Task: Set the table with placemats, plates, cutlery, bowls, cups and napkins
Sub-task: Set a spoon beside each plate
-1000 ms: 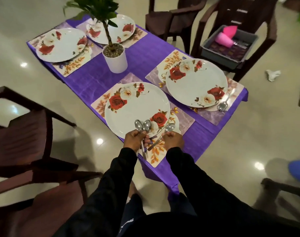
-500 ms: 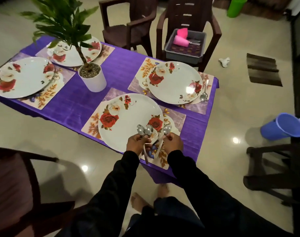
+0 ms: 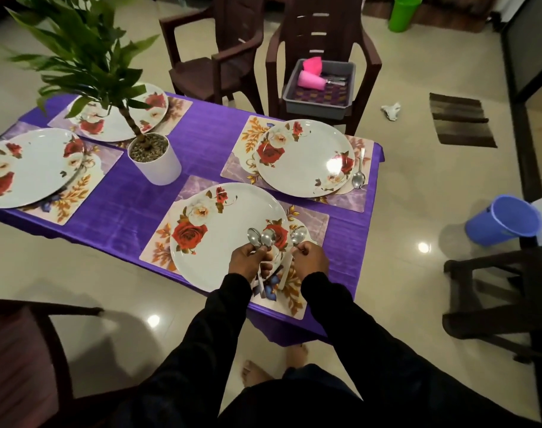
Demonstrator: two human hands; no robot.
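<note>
My left hand (image 3: 247,261) grips two steel spoons (image 3: 261,237), bowls up, over the right edge of the nearest rose-patterned plate (image 3: 214,242). Beside it, my right hand (image 3: 311,261) holds a single spoon (image 3: 298,236) over the floral placemat (image 3: 297,291) to the right of that plate. Farther back, another plate (image 3: 303,157) lies on its placemat (image 3: 349,202) with a spoon (image 3: 359,176) laid at its right side. Two more plates (image 3: 29,168) (image 3: 118,118) on placemats sit at the left of the purple tablecloth (image 3: 134,217).
A potted plant in a white pot (image 3: 155,163) stands mid-table. A grey tub (image 3: 320,88) with pink cups (image 3: 309,78) and cutlery rests on a brown chair (image 3: 322,32) behind the table. More chairs surround the table; a blue bucket (image 3: 504,219) sits at right.
The view has swung right and pulled back, showing more floor and the blue bucket. Both hands keep the spoons over the near plate's right edge, hardly shifted.
</note>
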